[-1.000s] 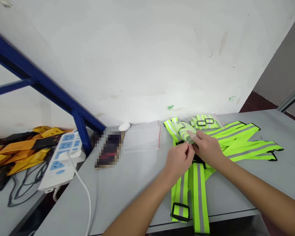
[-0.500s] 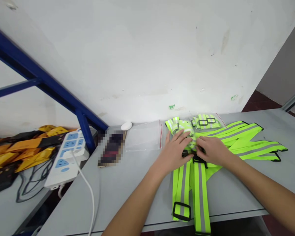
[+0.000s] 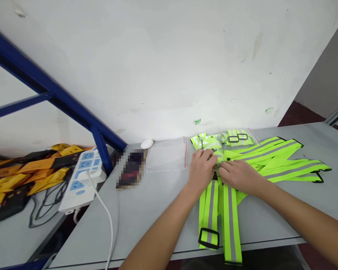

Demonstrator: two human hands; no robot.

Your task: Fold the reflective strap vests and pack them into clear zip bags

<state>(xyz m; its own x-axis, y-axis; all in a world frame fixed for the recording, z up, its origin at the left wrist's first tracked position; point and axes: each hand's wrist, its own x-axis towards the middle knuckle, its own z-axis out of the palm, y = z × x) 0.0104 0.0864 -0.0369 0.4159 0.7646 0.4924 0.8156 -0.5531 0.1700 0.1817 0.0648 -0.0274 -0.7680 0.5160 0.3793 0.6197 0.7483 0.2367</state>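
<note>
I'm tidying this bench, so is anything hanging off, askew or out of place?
Yes. Two neon reflective straps overhang the grey table's front edge, below the left hand and right hand. The power strip also sits tilted across the gap between tables.

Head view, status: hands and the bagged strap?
Left hand and right hand both pinching the bagged strap. It sits on loose neon straps. Empty zip bag alongside, clear.

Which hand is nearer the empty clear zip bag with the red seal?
Left. The left hand sits just right of the clear zip bag; the right hand lies farther right.
</note>
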